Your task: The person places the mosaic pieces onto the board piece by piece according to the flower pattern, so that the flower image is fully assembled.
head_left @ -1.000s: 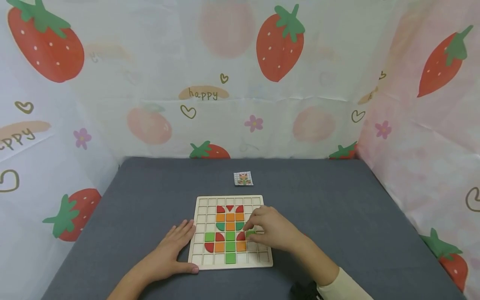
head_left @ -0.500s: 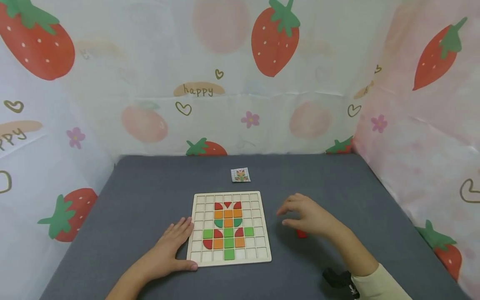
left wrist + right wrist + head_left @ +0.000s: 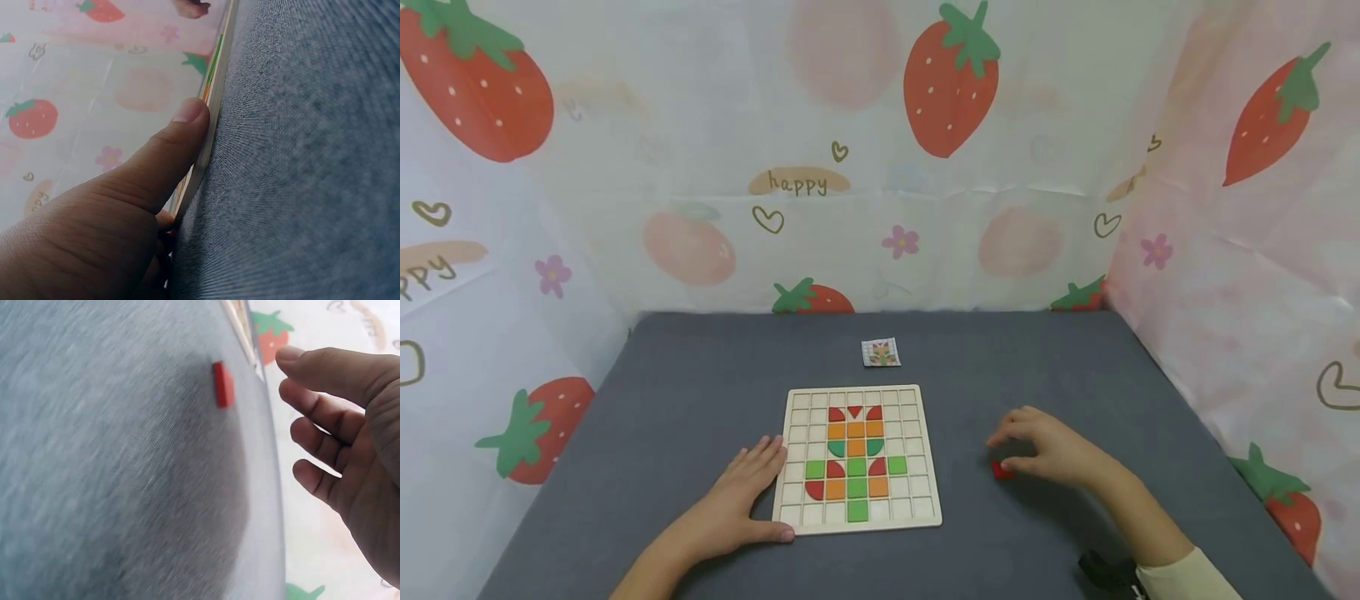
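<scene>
A pale wooden grid board lies on the table, with green, orange and red tiles forming a flower-like pattern. My left hand rests at the board's left side, its fingers along the edge and its thumb touching the near corner. Right of the board, my right hand hovers over a red tile. In the right wrist view this red tile sits on the cloth, apart from the loosely bent fingers, and nothing is between thumb and fingertips.
Behind the board lies a small card printed with a similar flower pattern. Dark grey cloth covers the table. A strawberry-print curtain encloses the back and both sides.
My right hand has let go of a green tile in the board's grid and moved right, over to the red tile. My left hand has stayed at the board's edge.
</scene>
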A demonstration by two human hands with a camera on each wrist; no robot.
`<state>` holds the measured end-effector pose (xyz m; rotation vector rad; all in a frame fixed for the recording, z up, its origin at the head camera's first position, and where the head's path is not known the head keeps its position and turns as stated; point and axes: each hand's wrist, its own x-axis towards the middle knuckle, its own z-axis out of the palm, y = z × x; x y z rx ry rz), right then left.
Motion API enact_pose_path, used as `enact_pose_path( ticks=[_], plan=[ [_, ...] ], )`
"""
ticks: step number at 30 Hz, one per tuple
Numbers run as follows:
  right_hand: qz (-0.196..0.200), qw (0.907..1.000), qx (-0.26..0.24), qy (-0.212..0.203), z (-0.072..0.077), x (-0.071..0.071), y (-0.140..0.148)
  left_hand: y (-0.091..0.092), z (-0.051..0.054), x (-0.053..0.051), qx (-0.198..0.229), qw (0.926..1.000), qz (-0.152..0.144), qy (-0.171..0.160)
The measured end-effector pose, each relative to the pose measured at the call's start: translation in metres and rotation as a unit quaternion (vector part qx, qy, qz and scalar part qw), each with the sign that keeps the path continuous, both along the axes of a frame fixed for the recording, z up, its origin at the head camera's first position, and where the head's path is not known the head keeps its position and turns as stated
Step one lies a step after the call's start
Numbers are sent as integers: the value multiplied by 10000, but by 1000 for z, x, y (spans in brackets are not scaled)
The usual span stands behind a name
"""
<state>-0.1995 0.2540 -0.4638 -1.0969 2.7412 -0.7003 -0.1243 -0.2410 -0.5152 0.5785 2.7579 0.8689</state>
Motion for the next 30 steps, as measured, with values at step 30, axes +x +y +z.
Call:
enact_pose_path(
  ticks=[30],
  plan=[
    [757, 9968, 240, -134, -18, -4, 8, -1, 0, -1, -140, 9999, 7, -46]
  ],
)
